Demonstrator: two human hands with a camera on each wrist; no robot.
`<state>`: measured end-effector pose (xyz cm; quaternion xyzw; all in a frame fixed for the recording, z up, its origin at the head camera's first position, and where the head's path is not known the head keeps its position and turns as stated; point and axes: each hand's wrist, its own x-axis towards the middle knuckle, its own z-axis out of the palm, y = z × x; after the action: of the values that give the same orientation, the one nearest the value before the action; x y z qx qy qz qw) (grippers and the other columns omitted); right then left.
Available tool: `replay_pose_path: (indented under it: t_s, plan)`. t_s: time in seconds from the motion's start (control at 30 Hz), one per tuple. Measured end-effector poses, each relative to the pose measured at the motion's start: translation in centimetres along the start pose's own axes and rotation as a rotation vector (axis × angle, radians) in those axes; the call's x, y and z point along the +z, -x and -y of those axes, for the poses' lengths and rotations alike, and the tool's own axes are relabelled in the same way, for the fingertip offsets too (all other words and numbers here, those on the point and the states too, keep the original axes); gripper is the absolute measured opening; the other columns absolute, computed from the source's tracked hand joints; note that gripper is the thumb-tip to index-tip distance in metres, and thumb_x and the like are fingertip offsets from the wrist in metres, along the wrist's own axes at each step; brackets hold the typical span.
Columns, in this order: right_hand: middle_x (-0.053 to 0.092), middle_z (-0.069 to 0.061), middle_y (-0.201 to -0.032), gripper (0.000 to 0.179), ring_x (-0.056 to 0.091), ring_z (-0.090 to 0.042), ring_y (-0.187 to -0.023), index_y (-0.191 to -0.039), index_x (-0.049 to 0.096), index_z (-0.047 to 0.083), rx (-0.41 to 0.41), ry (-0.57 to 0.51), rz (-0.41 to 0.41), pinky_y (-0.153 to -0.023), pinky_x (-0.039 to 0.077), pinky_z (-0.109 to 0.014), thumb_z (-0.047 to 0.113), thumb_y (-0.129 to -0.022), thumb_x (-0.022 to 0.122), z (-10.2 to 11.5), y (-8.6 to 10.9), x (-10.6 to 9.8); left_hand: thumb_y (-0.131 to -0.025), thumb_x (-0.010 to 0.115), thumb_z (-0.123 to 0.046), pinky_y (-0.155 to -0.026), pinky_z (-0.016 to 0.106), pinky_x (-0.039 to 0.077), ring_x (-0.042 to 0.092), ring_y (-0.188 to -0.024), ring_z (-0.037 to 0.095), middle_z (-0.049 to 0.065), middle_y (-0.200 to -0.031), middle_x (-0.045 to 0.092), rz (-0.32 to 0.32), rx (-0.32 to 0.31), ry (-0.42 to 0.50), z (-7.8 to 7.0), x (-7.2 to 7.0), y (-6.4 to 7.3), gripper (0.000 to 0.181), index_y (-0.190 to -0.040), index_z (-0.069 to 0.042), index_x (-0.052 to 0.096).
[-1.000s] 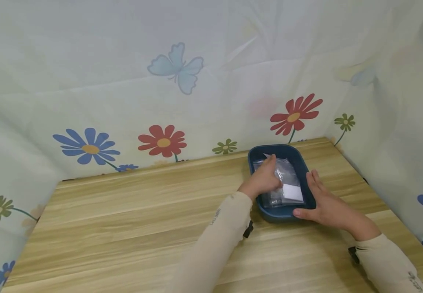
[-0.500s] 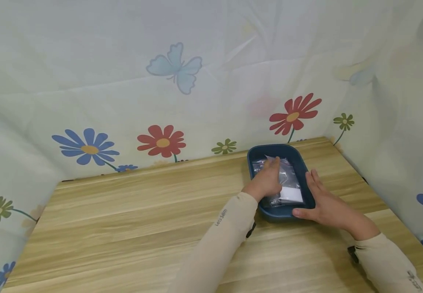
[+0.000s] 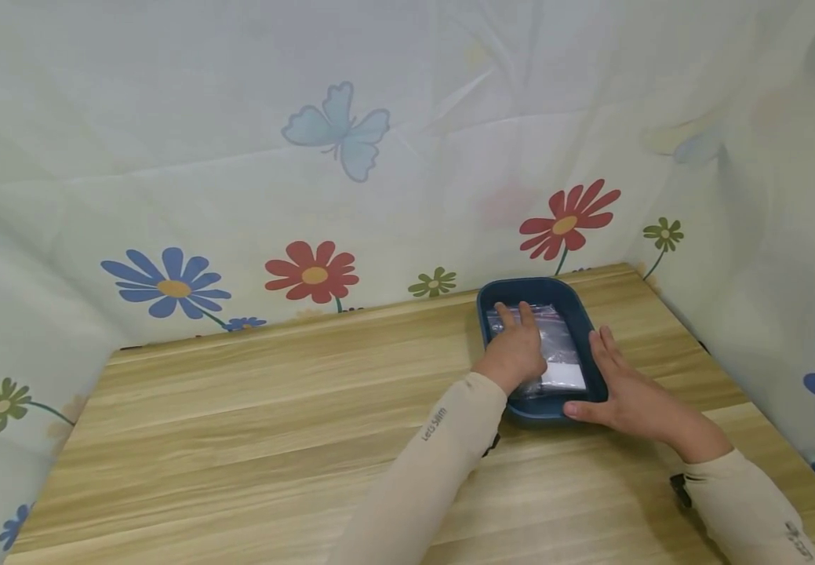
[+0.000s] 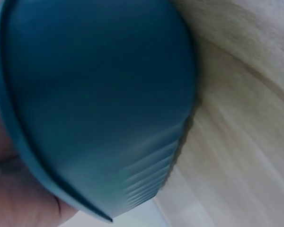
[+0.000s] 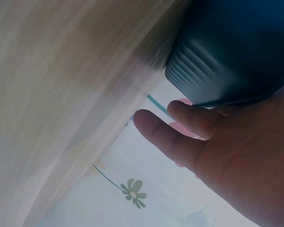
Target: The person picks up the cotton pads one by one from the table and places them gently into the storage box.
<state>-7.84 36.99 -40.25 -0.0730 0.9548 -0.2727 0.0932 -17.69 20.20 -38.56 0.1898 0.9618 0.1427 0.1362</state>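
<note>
A dark blue plastic bin (image 3: 551,418) stands on the table towards the back right. Clear plastic zip bags (image 3: 557,336) lie flat inside it, with a white piece (image 3: 565,376) showing at their near end. My left hand (image 3: 515,353) reaches over the bin's left rim and rests on the bags, two fingers stretched forward; it hides part of them. My right hand (image 3: 634,399) touches the right side of the bin, fingers straight, thumb at the near rim. In the right wrist view its fingers (image 5: 175,142) extend beside the bin wall (image 5: 222,61).
The wood-grain table (image 3: 252,439) spreads left and in front of the bin. A white cloth backdrop (image 3: 202,180) with printed flowers and a butterfly rises behind the table and along both sides. The bin sits close to the back edge.
My left hand has shifted slightly to the right over the bags, and its fingers have spread. The bags lie flatter, with a raised corner now down. My right hand stays put.
</note>
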Motion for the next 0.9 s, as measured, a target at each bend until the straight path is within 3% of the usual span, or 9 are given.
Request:
replay_pose_path:
  t_s: [0.2,0.37,0.43,0.5,0.57,0.63,0.73,0.9]
  plan:
    - [-0.014,-0.029,-0.162,0.122,0.024,-0.064,-0.136,-0.158,-0.006,-0.006,-0.008,-0.013,0.001,-0.100,0.034,-0.072,0.057,-0.088,0.072,-0.3,-0.1,0.1,-0.088,0.074,-0.020,-0.050,0.025,0.046,0.057,-0.052,0.013,0.030,-0.163,0.005,-0.037,-0.002,-0.027,0.0,-0.6,1.0,0.094,-0.162,-0.005,0.017]
    - [-0.013,-0.030,-0.162,0.122,0.023,-0.065,-0.136,-0.158,-0.006,-0.006,-0.013,-0.015,0.004,-0.099,0.034,-0.072,0.058,-0.088,0.071,-0.3,-0.4,0.1,-0.090,0.069,-0.013,-0.046,0.024,0.044,0.056,-0.051,0.010,0.026,-0.164,0.010,-0.050,0.116,0.012,0.8,-1.4,1.9,0.084,-0.160,-0.005,0.024]
    - [-0.013,-0.030,-0.162,0.122,0.023,-0.065,-0.136,-0.158,-0.005,-0.006,-0.014,-0.014,0.004,-0.100,0.034,-0.072,0.057,-0.088,0.072,-0.4,-0.5,0.0,-0.092,0.065,-0.012,-0.054,0.022,0.048,0.064,-0.065,0.012,0.023,-0.165,0.011,-0.056,0.199,0.039,1.5,-1.8,2.3,0.079,-0.161,-0.008,0.025]
    - [-0.013,-0.031,-0.162,0.122,0.023,-0.065,-0.136,-0.158,-0.005,-0.006,-0.008,-0.007,0.005,-0.100,0.034,-0.072,0.057,-0.088,0.072,-0.5,-0.5,0.0,-0.095,0.061,-0.011,-0.076,0.023,0.053,0.068,-0.096,0.019,0.020,-0.166,0.010,-0.077,0.288,0.067,2.4,-2.2,2.8,0.076,-0.161,-0.010,0.024]
    - [-0.012,-0.031,-0.162,0.122,0.024,-0.065,-0.135,-0.157,-0.005,-0.007,-0.010,-0.002,0.005,-0.100,0.034,-0.071,0.056,-0.087,0.073,-0.7,-0.5,-0.1,-0.098,0.057,-0.012,-0.098,0.029,0.047,0.056,-0.125,0.026,0.019,-0.166,0.011,-0.118,0.367,0.068,3.4,-2.6,3.4,0.072,-0.162,-0.012,0.024]
    - [-0.011,-0.032,-0.162,0.123,0.023,-0.065,-0.135,-0.157,-0.005,-0.008,-0.011,0.003,0.003,-0.101,0.033,-0.071,0.056,-0.087,0.073,-0.9,-0.6,-0.2,-0.099,0.057,-0.012,-0.111,0.038,0.036,0.036,-0.143,0.031,0.018,-0.166,0.014,-0.168,0.425,0.059,4.5,-3.0,4.0,0.070,-0.161,-0.011,0.025]
    - [-0.011,-0.034,-0.161,0.124,0.025,-0.066,-0.134,-0.157,-0.007,-0.006,-0.008,0.010,0.004,-0.100,0.034,-0.071,0.056,-0.086,0.074,-1.3,-0.8,-0.3,-0.100,0.058,-0.012,-0.114,0.045,0.033,0.031,-0.146,0.031,0.018,-0.164,0.019,-0.231,0.464,0.049,6.4,-3.4,5.0,0.068,-0.160,-0.010,0.027]
    - [-0.013,-0.038,-0.158,0.124,0.028,-0.069,-0.130,-0.159,-0.012,0.002,0.006,0.006,0.007,-0.096,0.037,-0.072,0.054,-0.087,0.074,-1.8,-0.7,-0.2,-0.098,0.060,-0.010,-0.112,0.050,0.034,0.036,-0.143,0.034,0.019,-0.160,0.029,-0.298,0.470,0.031,10.2,-3.7,7.1,0.066,-0.158,-0.009,0.032]
